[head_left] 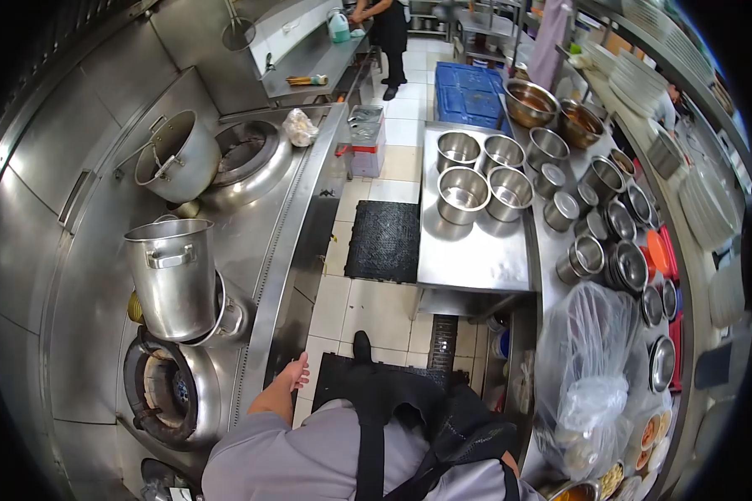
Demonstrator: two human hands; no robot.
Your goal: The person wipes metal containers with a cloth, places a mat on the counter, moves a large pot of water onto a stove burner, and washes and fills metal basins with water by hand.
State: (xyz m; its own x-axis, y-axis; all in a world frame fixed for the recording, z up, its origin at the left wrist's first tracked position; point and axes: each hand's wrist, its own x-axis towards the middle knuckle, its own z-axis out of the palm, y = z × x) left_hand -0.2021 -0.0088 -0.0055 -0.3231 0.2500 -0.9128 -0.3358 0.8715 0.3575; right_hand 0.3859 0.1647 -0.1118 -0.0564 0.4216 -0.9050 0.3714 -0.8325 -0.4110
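Observation:
My left hand hangs low by the front edge of the steel stove counter, its fingers loosely apart and holding nothing. Left of it, on the counter, is a burner ring. Behind that ring stands a tall steel stockpot, slightly tilted, with another steel pot partly hidden beside it. Of my right arm only a small patch of skin shows by the apron; the right hand is out of sight.
Several steel pots stand on the steel table ahead right. Beyond are blue crates and a person in a black apron. A plastic bag lies on the right counter. Black mats cover parts of the tiled floor.

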